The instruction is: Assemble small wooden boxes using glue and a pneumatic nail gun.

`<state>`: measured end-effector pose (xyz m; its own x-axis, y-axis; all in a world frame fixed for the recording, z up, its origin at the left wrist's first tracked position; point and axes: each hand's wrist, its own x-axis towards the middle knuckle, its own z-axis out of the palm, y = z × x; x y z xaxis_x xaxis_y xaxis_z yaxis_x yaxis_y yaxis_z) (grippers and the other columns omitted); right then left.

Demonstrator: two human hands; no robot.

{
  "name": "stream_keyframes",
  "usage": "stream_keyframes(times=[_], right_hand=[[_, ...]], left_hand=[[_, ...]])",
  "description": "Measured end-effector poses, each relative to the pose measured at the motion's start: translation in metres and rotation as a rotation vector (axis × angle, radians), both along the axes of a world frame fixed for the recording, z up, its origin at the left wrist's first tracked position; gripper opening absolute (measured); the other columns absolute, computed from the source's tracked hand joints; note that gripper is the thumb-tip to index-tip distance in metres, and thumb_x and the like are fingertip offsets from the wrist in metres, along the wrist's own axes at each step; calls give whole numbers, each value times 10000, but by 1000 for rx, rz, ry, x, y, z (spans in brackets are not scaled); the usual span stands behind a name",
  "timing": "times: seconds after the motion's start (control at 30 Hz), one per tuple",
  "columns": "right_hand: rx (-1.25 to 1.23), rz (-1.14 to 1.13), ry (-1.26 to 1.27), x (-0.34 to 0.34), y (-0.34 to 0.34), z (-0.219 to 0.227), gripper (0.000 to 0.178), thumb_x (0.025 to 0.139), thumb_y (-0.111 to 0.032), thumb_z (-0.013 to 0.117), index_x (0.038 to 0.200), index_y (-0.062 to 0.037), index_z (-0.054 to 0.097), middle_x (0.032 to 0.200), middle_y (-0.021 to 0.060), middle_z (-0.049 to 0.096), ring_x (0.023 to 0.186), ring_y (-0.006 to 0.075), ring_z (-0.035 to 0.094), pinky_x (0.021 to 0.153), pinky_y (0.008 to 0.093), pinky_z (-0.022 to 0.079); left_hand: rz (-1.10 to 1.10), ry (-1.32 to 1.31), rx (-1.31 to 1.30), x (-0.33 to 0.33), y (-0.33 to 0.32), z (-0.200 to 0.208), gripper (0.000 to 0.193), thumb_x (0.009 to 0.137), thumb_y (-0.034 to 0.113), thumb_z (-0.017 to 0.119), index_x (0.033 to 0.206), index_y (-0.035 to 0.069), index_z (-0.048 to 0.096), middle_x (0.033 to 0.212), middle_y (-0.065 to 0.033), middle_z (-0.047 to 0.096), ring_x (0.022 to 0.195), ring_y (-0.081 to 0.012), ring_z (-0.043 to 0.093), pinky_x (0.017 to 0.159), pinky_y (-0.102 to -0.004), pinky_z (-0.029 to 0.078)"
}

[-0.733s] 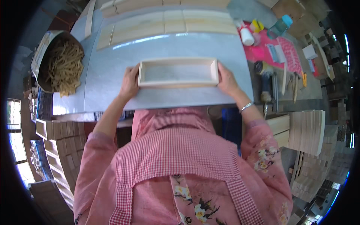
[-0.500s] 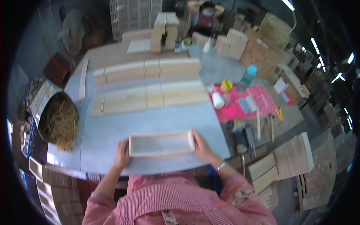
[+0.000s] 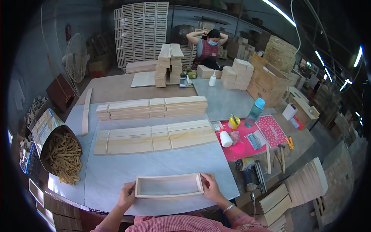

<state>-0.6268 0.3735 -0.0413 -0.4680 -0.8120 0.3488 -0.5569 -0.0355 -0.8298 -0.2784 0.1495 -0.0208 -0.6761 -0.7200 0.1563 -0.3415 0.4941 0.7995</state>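
A shallow rectangular wooden frame (image 3: 170, 196) of pale wood lies near the front edge of the light grey table (image 3: 116, 170); the tabletop shows through its middle. My left hand (image 3: 126, 195) grips its left end, and my right hand (image 3: 211, 187) grips its right end with fingers along the short side. Beyond it, a row of flat pale boards (image 3: 129, 141) lies side by side. Farther back runs a row of stacked wooden strips (image 3: 154, 108).
At the left, a bag (image 3: 63, 154) spills thin wood pieces. To the right, a pink mat (image 3: 235, 149) holds a white bottle (image 3: 225, 139) and a teal bottle (image 3: 255, 112). A nail gun (image 3: 251, 174) and hammer (image 3: 282, 158) lie nearby. A co-worker (image 3: 208, 48) sits behind the table with arms raised.
The view has tilted up, so the table and frame appear lower. Both hands keep hold of the frame's ends. The co-worker's arms are still raised.
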Motion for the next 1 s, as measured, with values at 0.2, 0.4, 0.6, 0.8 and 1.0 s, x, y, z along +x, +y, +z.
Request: stream_keyframes(times=[0.2, 0.4, 0.6, 0.8, 1.0], right_hand=[[-76, -139, -205, 7, -13, 27, 331, 897, 15, 604, 1227, 8, 630, 1041, 122, 575, 852, 186, 577, 713, 270, 482], [96, -43, -257, 1, -37, 39, 177, 932, -47, 624, 1098, -5, 669, 845, 52, 615, 727, 134, 558, 673, 232, 475], [-8, -135, -438, 5, -37, 28, 108, 937, -72, 628, 1024, -19, 665, 775, 17, 606, 685, 119, 519, 650, 230, 452], [88, -132, -501, -3, -41, 20, 84, 955, -81, 614, 994, -11, 639, 811, 18, 587, 713, 97, 500, 659, 222, 430], [82, -117, -435, -8, -49, 16, 111, 956, -83, 609, 1029, -2, 631, 804, 32, 588, 719, 101, 513, 653, 224, 434]], left_hand=[[236, 324, 552, -5, 4, 21, 379, 910, 35, 613, 1286, -2, 641, 1030, -100, 654, 991, -207, 582, 917, -317, 468], [286, 397, 735, -24, -8, 38, 214, 935, 34, 621, 1125, -34, 692, 1033, -101, 642, 915, -180, 593, 853, -297, 504], [343, 503, 879, -31, -15, 38, 113, 937, 42, 652, 1001, -38, 701, 957, -103, 643, 814, -171, 596, 769, -268, 519], [279, 373, 877, -35, -36, 29, 90, 927, 52, 681, 980, -21, 690, 855, -73, 625, 740, -143, 575, 703, -250, 506], [297, 357, 844, -38, -36, 23, 90, 925, 58, 682, 998, 6, 678, 859, -59, 626, 755, -134, 566, 702, -254, 489]])
